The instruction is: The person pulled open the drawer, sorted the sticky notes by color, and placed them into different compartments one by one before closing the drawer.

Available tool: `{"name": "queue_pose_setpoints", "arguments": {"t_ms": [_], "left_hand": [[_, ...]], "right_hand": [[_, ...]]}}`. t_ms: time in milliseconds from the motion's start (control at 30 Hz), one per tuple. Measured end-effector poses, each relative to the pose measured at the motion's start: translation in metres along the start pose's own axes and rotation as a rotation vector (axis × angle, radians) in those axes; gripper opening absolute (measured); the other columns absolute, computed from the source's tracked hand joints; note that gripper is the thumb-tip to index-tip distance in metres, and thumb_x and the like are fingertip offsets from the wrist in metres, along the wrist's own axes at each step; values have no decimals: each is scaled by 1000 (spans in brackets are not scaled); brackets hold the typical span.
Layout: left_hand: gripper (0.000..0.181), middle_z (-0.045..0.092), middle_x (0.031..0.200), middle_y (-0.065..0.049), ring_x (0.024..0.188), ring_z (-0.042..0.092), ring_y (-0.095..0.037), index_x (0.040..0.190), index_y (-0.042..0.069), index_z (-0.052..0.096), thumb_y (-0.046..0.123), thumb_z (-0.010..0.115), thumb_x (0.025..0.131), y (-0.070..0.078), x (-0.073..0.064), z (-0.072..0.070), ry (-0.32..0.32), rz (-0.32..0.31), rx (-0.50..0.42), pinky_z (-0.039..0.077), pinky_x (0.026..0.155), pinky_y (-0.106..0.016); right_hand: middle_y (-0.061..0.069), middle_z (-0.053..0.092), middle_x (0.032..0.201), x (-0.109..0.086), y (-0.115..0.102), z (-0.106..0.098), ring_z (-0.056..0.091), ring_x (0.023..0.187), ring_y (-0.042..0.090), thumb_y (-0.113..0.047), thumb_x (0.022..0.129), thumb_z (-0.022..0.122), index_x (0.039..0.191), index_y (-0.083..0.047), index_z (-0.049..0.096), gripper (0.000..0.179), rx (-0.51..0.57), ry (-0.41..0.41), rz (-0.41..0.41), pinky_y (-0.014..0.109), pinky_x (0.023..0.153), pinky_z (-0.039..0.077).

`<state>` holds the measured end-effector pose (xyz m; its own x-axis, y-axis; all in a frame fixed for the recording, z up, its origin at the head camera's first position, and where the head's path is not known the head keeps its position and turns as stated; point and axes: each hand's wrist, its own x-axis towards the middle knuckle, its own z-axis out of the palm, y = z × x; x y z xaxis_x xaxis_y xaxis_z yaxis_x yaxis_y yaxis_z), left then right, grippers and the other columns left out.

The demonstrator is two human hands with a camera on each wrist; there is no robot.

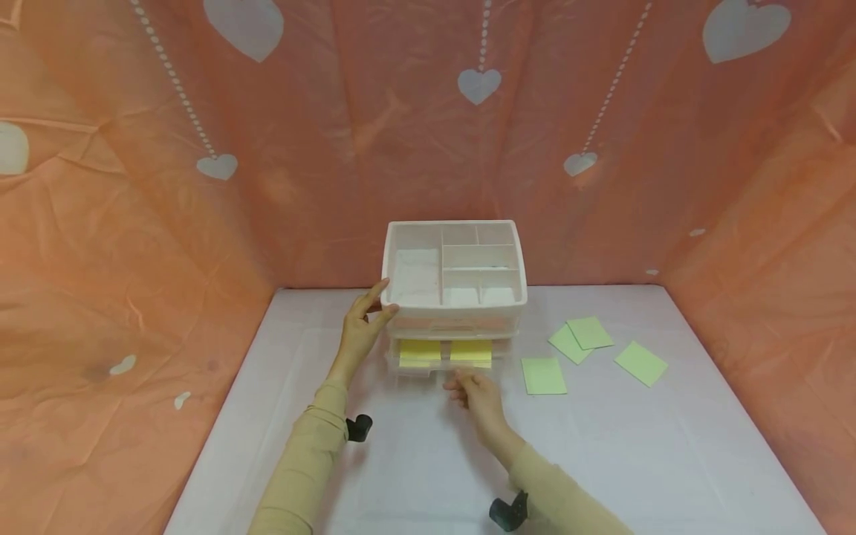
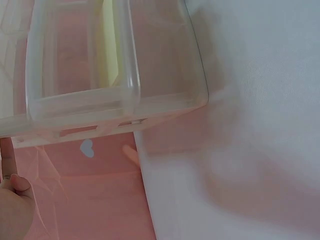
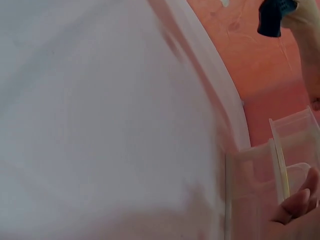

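A white plastic drawer organizer (image 1: 455, 306) with a divided open top stands at the back of the table. Its lower clear drawer (image 1: 414, 371) is partly pulled out, with yellow sticky notes (image 1: 420, 351) side by side inside. My left hand (image 1: 361, 327) rests against the organizer's left front corner, thumb at the front rim and fingers along the side. With fingers curled, my right hand (image 1: 481, 401) is at the middle of the drawer's front edge, fingertips at its handle. In the right wrist view, thumb and forefinger sit beside the clear drawer front (image 3: 280, 165).
Several pale green sticky notes lie right of the organizer: one note (image 1: 544, 376) nearest it, an overlapping pair (image 1: 590, 333) farther back, another note (image 1: 640, 363) farther right. A white cloth covers the table (image 1: 414, 475). Orange curtains (image 1: 374, 148) with hearts surround it on three sides.
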<state>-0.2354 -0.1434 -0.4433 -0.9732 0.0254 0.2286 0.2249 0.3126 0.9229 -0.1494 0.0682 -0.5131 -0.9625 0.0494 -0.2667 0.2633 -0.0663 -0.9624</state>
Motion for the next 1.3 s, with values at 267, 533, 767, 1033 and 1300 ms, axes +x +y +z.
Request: {"name": "queue_pose_setpoints", "arguments": {"t_ms": [267, 533, 767, 1033, 1300], "left_hand": [[51, 55, 111, -10, 106, 52, -22, 134, 34, 49, 29, 66, 86, 2, 0, 0, 10, 0, 19, 31, 88, -36], [52, 55, 114, -12, 109, 50, -23, 136, 31, 48, 27, 66, 87, 4, 1, 1, -1, -35, 11, 32, 88, -36], [52, 54, 112, -17, 107, 52, -28, 137, 17, 47, 16, 64, 88, 31, -9, -2, 10, -24, 31, 30, 83, -30], [52, 53, 114, -19, 108, 52, -30, 137, 15, 47, 17, 64, 88, 41, -15, -3, 11, -23, 30, 28, 83, -29], [52, 54, 114, -19, 107, 51, -28, 137, 17, 47, 18, 64, 88, 39, -12, -2, -2, -18, 21, 29, 82, -30]], "right_hand": [[-9, 62, 70, 24, -7, -1, 53, 62, 3, -24, 98, 47, 113, 7, 56, 36, 6, 3, -4, 18, 61, 44], [-10, 56, 61, 41, -9, -3, 45, 56, 2, -22, 99, 44, 115, 6, 58, 35, 6, 28, -3, 16, 54, 38], [-10, 56, 61, 43, -6, -4, 45, 56, 1, -20, 99, 45, 116, 7, 57, 35, 14, 12, -27, 15, 53, 39], [-10, 59, 66, 42, 18, -10, 45, 60, 3, -24, 97, 48, 115, 9, 53, 38, 69, -74, 115, 17, 57, 37], [-7, 59, 78, 44, 29, -15, 50, 69, 6, -33, 95, 53, 113, 1, 50, 39, 236, -73, 167, 18, 63, 42]]}}
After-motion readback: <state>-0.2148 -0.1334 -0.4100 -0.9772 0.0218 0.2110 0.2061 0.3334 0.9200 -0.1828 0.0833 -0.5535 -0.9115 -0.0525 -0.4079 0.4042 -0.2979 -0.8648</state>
